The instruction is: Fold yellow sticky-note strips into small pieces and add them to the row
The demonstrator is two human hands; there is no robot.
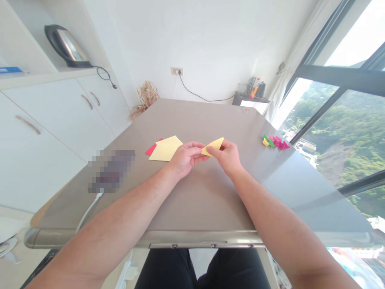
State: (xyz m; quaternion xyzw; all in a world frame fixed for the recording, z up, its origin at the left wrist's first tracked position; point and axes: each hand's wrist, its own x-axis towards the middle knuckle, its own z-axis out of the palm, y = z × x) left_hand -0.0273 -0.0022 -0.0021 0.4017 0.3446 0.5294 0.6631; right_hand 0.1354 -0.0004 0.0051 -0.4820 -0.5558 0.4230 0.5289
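A folded piece of yellow paper point(215, 146) is held just above the grey table, between both hands. My left hand point(187, 159) pinches its left end with thumb and fingers. On the other side my right hand point(227, 156) grips the paper, thumb on its near face and fingers behind. Flat beside my left hand lie pale yellow paper sheets point(165, 148), partly covered by that hand. A red sheet point(152, 148) peeks out from under them on the left.
Several small folded paper pieces point(276, 141) in green, yellow and pink stand at the table's right side. On the left lies a blurred-out dark device point(112, 171) with a white cable point(87, 212). The grey table point(204, 200) has its front edge near my lap.
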